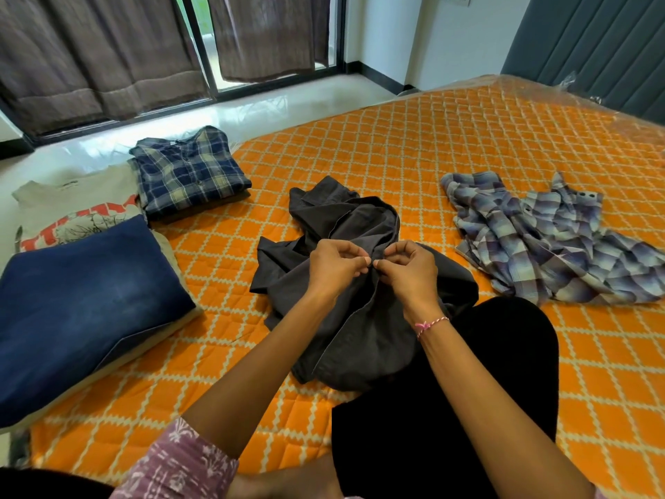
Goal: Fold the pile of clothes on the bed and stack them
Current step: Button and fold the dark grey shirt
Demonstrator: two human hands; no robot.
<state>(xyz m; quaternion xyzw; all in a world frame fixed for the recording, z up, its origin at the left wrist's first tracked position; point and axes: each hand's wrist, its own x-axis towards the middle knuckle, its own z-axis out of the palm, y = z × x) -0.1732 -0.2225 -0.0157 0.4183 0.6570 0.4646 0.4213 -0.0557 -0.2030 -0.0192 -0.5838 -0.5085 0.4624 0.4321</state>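
At mid-bed, near the person's lap, the dark grey shirt ran near-to-far, both hands, left hand and right hand, pinching its front placket, fingers curled closed on it.

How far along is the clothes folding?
Roughly halfway. Done: folded blue jeans, a printed t-shirt under them and a navy plaid shirt. In hand: both hands pinch the dark grey shirt. Left: the crumpled lavender plaid shirt.
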